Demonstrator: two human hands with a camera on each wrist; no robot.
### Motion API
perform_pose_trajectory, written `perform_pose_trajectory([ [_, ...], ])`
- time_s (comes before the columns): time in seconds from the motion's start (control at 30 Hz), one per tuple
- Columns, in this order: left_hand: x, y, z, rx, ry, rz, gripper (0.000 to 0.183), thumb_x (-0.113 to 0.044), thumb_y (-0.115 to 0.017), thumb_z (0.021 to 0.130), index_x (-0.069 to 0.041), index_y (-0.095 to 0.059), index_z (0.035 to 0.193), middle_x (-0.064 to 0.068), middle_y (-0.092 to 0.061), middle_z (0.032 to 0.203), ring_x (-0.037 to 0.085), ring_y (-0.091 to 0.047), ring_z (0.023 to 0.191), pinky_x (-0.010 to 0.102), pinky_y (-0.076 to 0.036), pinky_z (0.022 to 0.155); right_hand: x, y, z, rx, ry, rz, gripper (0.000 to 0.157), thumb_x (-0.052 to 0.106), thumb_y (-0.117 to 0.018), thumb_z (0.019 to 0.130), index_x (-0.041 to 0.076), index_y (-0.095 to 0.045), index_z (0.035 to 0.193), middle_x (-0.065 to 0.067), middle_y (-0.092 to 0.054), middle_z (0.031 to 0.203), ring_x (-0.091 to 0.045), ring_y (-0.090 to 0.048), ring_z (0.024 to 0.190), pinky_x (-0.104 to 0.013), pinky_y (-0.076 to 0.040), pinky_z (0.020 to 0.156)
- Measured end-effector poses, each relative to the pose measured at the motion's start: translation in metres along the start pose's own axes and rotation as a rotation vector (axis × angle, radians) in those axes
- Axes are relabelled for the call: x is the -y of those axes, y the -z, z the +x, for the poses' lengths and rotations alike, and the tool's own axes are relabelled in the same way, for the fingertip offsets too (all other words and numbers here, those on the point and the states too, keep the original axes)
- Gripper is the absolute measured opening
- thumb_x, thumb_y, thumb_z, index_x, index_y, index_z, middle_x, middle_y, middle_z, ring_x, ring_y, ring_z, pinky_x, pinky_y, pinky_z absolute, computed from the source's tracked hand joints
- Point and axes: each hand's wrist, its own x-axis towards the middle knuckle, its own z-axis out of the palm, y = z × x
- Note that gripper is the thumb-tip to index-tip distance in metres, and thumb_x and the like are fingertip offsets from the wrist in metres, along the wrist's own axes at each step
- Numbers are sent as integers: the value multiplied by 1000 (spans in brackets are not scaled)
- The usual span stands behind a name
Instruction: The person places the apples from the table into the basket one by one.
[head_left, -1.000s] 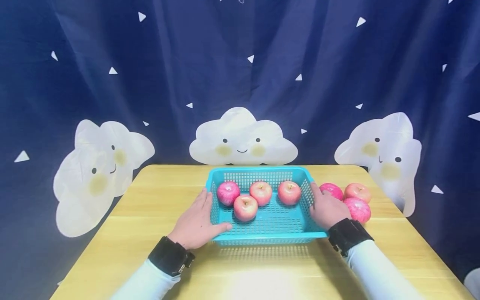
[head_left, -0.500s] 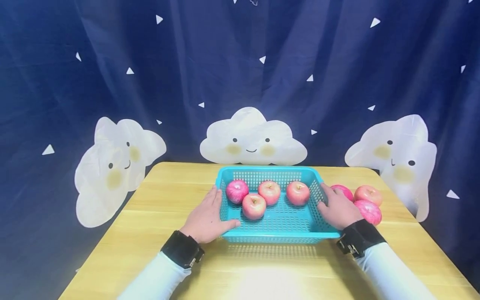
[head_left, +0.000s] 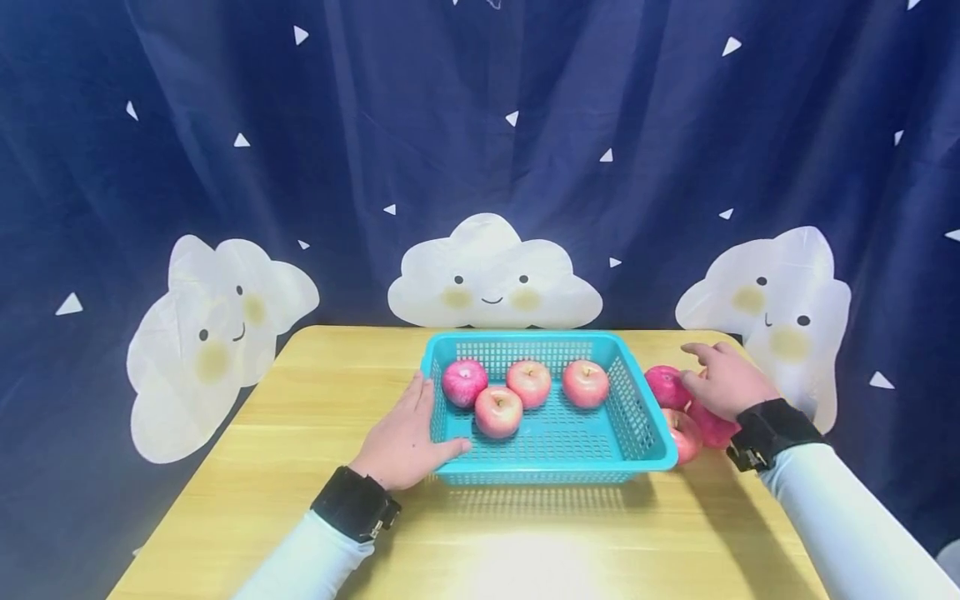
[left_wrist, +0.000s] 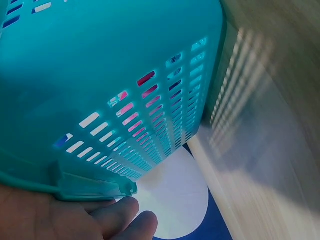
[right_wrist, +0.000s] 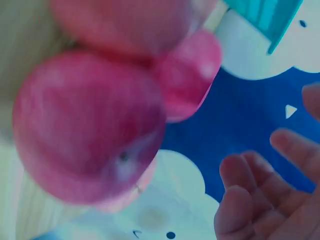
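A turquoise perforated basket (head_left: pixel 555 479) stands mid-table with several red-pink apples (head_left: pixel 498 412) inside. My left hand (head_left: pixel 397 442) rests against its left side, fingers straight along the outer wall and thumb lying over the rim. In the left wrist view, the fingertips (left_wrist: pixel 142 225) show beneath the rim. My right hand (head_left: pixel 727 379) is above several apples (head_left: pixel 666 386) grouped beside the basket's right side; it partly covers them. In the right wrist view, the right hand (right_wrist: pixel 275 200) has loosely bent fingers, apart from a large red apple (right_wrist: pixel 90 130).
The basket and loose apples are on a light wooden table (head_left: pixel 315 400). Behind it hangs a dark blue curtain (head_left: pixel 337 167) with white clouds and small triangles. One loose apple (head_left: pixel 681 437) sits close to the basket's near right corner.
My right hand has left the basket's right rim and moved right, over the loose apples. My left hand stays at the basket's left side. The view has shifted slightly.
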Motion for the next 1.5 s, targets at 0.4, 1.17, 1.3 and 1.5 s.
perform_pose_trajectory([
  [0.4, 1, -3, -2, 3, -6, -5, 112, -80, -48, 75, -1, -18, 149, 15, -8, 156, 22, -10, 138, 48, -38, 102, 8, -25, -30, 34, 168, -130, 42, 37, -68, 82, 13, -65, 116, -9, -55, 89, -23, -52, 77, -48, -51, 62],
  [1.17, 0, -1, -2, -18, 1, -14, 109, -79, -48, 76, -4, -18, 149, 14, -9, 156, 23, -16, 137, 48, -40, 100, 11, -48, -38, -10, 226, -176, 58, 44, -80, 64, 20, -66, 115, 13, -52, 64, -20, -54, 77, -46, -50, 65],
  [1.3, 0, -2, -2, -27, -7, -4, 107, -76, -50, 77, -2, -20, 149, 15, -10, 156, 24, -18, 136, 47, -41, 100, 12, -48, -41, -18, 226, -153, 46, 49, -81, 63, 27, -65, 100, 15, -47, 61, -15, -48, 71, -37, -45, 58],
  [1.5, -2, -1, -3, -31, -12, 1, 107, -75, -50, 78, -3, -18, 149, 16, -11, 155, 24, -18, 136, 47, -41, 100, 11, -41, -45, 37, 180, -100, 54, 54, -79, 64, 25, -64, 107, 12, -49, 66, -14, -46, 72, -36, -43, 58],
])
